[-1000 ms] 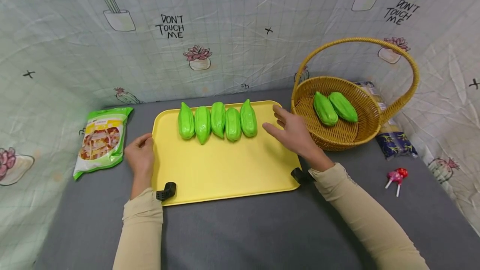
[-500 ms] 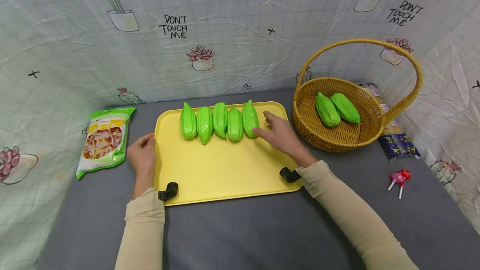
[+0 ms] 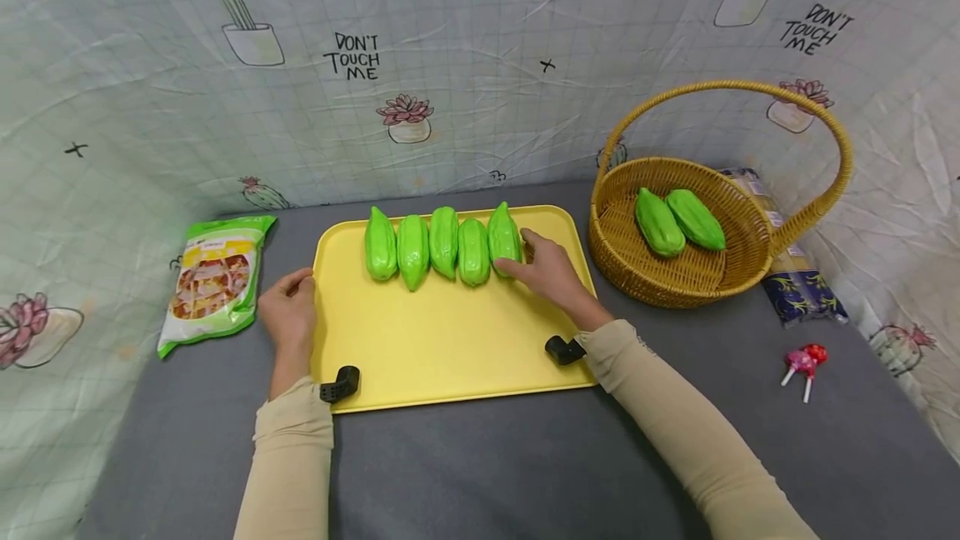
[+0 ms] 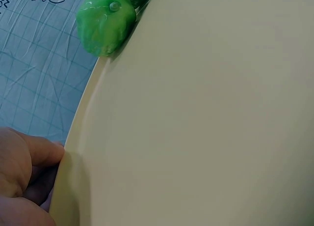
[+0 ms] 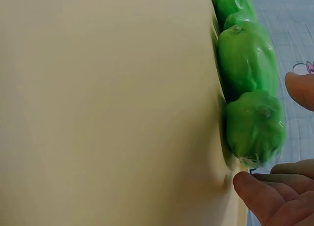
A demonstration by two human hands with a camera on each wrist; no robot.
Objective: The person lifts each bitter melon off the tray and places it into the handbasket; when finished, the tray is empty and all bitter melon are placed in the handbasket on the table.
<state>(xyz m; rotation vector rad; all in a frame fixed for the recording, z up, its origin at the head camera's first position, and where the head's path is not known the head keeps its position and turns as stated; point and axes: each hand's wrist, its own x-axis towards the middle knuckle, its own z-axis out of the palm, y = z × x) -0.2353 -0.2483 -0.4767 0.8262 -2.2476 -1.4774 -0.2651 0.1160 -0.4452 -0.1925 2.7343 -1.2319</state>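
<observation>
Several green papayas (image 3: pixel 443 242) lie side by side along the far part of the yellow tray (image 3: pixel 420 348). My right hand (image 3: pixel 551 273) reaches round the near end of the rightmost papaya (image 3: pixel 504 232), thumb on one side and fingers on the other. In the right wrist view, that papaya (image 5: pixel 255 130) sits between the spread thumb and fingers, with gaps showing. At the tray's left edge, my left hand (image 3: pixel 291 311) has its fingers curled and holds the rim. The left wrist view shows a fingertip touching the rim; the thumb's contact is partly hidden.
A wicker basket (image 3: pixel 652 294) with a tall handle stands right of the tray, with two papayas (image 3: pixel 678 223) inside. Behind it lies a patterned packet (image 3: pixel 806 294). Lollipops (image 3: pixel 804 359) lie at the right, a green-and-white food bag (image 3: pixel 213 286) at the left. A printed cloth hangs behind.
My right hand has moved left from beside the basket to the rightmost papaya. The left hand has stayed at the tray's rim. The view has shifted slightly.
</observation>
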